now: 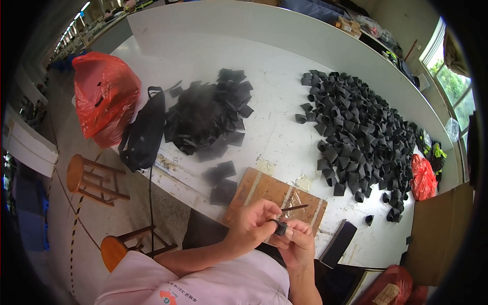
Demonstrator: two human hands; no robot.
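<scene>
Above a brown board (241, 199), both hands meet on a small black piece of material (280, 227) bent into a loop. My left hand (253, 223) pinches its left side with thumb and fingers. My right hand (296, 238) grips the other side, its thumb pressed on the loop. A thin dark stick (296, 207) juts out to the right beside the left fingertips; I cannot tell whether the left hand holds it or it lies on the board. Flat black pieces (221, 173) lie just left of the board, near a heap of more flat pieces (203, 114).
A large pile of rolled black pieces (356, 132) covers the table's right side. A dark phone-like slab (339, 243) lies right of the board. Red plastic bags (109, 96), a black bag (145, 132), wooden stools (76, 173) and a cardboard box (439, 234) stand around.
</scene>
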